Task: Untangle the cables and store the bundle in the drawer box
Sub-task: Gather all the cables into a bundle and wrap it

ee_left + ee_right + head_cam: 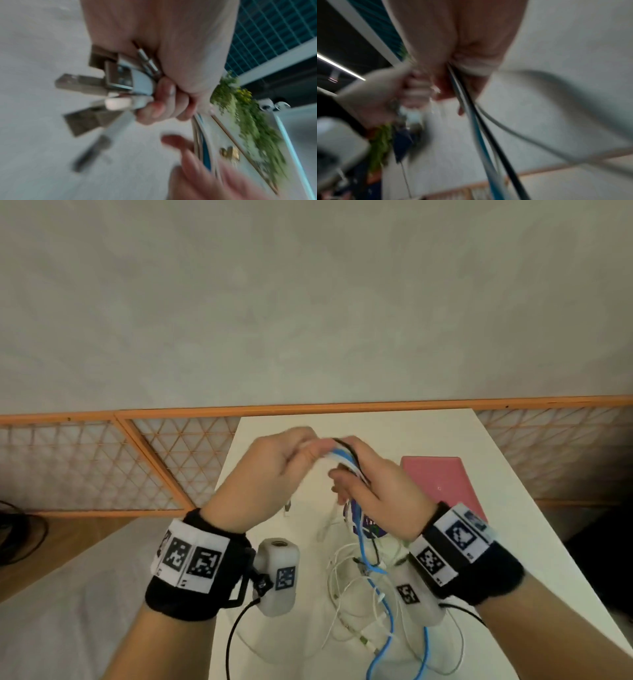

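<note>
A: The left hand has its fingers curled tight round the plug ends of the cables. The right hand is closed round the same cables just beside it, with white, blue and black strands passing through its fist.

B: So both grip one bundle. Where is it?

A: Raised above the white table, between the two hands, which nearly touch. From the right hand the strands hang down to a loose heap of white and blue loops on the table near the person.

B: What else is around?

A: A pink box lies flat on the table, to the right of the right hand and apart from it. A round dark-printed thing sits under the hanging cables, mostly hidden by them and by the right wrist. An orange-framed lattice screen stands behind the table.

B: Which way does the bundle point?

A: In the left wrist view the metal USB plugs fan out of the fist, away from the palm. Between the hands the cables run roughly left to right, then bend over the right hand and drop almost straight down. The right wrist view is too blurred to add more.
</note>
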Demonstrator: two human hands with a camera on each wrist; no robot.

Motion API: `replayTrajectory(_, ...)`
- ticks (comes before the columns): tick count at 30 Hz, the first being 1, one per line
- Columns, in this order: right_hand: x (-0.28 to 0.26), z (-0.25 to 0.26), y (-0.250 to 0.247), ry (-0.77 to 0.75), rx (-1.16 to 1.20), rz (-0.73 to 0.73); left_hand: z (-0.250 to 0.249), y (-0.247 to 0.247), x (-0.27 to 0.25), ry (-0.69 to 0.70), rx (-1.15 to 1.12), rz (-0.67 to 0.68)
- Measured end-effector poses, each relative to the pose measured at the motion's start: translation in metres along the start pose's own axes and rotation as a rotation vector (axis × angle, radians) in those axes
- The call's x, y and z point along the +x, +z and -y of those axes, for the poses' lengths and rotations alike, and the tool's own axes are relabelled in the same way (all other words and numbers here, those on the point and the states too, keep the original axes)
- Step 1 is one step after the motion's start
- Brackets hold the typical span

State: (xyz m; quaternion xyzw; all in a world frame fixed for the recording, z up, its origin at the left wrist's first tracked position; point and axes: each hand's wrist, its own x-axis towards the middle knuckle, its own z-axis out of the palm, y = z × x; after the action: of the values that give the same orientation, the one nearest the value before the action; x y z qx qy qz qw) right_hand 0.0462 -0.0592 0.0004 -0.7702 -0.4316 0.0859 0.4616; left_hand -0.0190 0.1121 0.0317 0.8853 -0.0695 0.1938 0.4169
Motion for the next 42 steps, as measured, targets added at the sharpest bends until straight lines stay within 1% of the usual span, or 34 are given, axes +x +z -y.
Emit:
replayTrajectory(2, -0.01, -0.017, 0.005, 0.031, 0.08, -0.018, 0.006, -0.01, -0.001, -0.085, -0.228, -0.189)
replayTrajectory(3, -0.014, -0.021, 0.007, 0.058, 0.137, -0.014, 0.01, -0.012, -0.002, -0.118, -0.327, -0.241)
replayTrajectory(5, -0.017, -0.024, 0.01, 0.101, 0.216, -0.043, 0.014, -0.005, -0.004, -0.167, -0.495, -0.274)
replayTrajectory(6, -0.016, -0.022, 0.012, 0.108, 0.214, -0.066, 0.013, 0.002, -0.005, -0.192, -0.575, -0.281)
replayTrajectory(8, -0.012, -0.02, 0.015, 0.088, 0.115, -0.067, 0.014, 0.017, -0.005, -0.247, -0.708, -0.31)
replayTrajectory(9, -0.01, -0.018, 0.018, 0.074, 0.042, -0.034, 0.015, 0.024, -0.005, -0.272, -0.742, -0.319)
replayTrajectory(11, -0.009, -0.014, 0.022, 0.066, -0.096, 0.047, 0.014, 0.035, -0.004, -0.339, -0.725, -0.307)
replayTrajectory(15, -0.008, -0.012, 0.026, 0.085, -0.369, 0.185, 0.007, 0.053, -0.005, -0.495, -0.575, -0.212)
replayTrajectory(16, -0.008, -0.012, 0.026, 0.092, -0.427, 0.21, 0.007, 0.057, -0.006, -0.52, -0.554, -0.198)
replayTrajectory(18, -0.008, -0.012, 0.025, 0.096, -0.492, 0.212, 0.008, 0.062, -0.008, -0.51, -0.543, -0.231)
replayTrajectory(20, -0.007, -0.012, 0.025, 0.085, -0.477, 0.175, 0.008, 0.066, -0.007, -0.478, -0.514, -0.262)
replayTrajectory(23, -0.005, -0.017, 0.024, 0.086, -0.317, 0.128, 0.007, 0.062, -0.003, -0.421, -0.449, -0.323)
replayTrajectory(25, -0.007, -0.024, 0.022, 0.128, -0.181, 0.123, 0.008, 0.053, 0.0, -0.365, -0.451, -0.345)
replayTrajectory(26, -0.009, -0.028, 0.021, 0.152, -0.118, 0.136, 0.01, 0.046, 0.001, -0.332, -0.546, -0.352)
replayTrajectory(27, -0.012, -0.033, 0.02, 0.171, -0.059, 0.153, 0.014, 0.04, 0.003, -0.308, -0.725, -0.364)
replayTrajectory(29, -0.018, -0.038, 0.019, 0.196, 0.05, 0.186, 0.015, 0.026, 0.008, -0.31, -1.15, -0.383)
replayTrajectory(30, -0.021, -0.041, 0.019, 0.2, 0.089, 0.195, 0.015, 0.02, 0.008, -0.327, -1.257, -0.395)
replayTrajectory(31, -0.023, -0.043, 0.018, 0.198, 0.112, 0.204, 0.016, 0.016, 0.009, -0.351, -1.278, -0.404)
replayTrajectory(32, -0.023, -0.044, 0.015, 0.191, 0.12, 0.218, 0.016, 0.013, 0.007, -0.37, -1.244, -0.401)
replayTrajectory(34, -0.023, -0.048, 0.004, 0.191, 0.122, 0.259, 0.02, 0.01, 0.003, -0.41, -1.062, -0.352)
replayTrajectory(36, -0.022, -0.05, -0.012, 0.231, 0.161, 0.277, 0.024, 0.008, -0.003, -0.469, -0.844, -0.23)
replayTrajectory(38, -0.02, -0.046, -0.029, 0.247, 0.242, 0.235, 0.027, 0.007, -0.008, -0.5, -0.687, -0.079)
replayTrajectory(40, -0.015, -0.038, -0.037, 0.186, 0.231, 0.188, 0.025, 0.013, -0.01, -0.51, -0.563, 0.042)
replayTrajectory(42, -0.007, -0.03, -0.035, 0.113, 0.105, 0.197, 0.018, 0.024, -0.013, -0.481, -0.443, 0.124)
